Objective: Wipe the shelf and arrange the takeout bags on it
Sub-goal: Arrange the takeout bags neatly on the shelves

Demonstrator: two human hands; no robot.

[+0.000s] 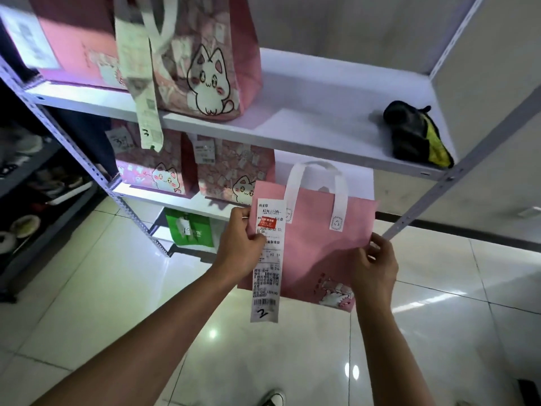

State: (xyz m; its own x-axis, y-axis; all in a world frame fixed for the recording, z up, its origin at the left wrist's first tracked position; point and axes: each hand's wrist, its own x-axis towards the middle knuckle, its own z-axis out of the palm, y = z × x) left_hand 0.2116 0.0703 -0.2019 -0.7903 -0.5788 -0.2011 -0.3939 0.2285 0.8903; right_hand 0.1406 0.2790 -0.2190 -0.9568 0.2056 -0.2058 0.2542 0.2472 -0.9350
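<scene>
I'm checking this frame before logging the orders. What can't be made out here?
- Pink bag in both hands: contents hidden by its fabric.
- Its receipt: fine print too small; left hand covers part.
- Top-left bag: cut off by the frame, label blurred.
- Green bag: partly behind the shelf post.
- Cloth: crumpled, underside hidden.

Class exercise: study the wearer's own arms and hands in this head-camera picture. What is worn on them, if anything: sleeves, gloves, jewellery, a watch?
Both forearms are bare as far as the picture shows: no sleeve reaches into view, and no gloves or watch. The left hand wears a thin, pale ring on one finger. The right hand shows no ring or other marking.
</scene>
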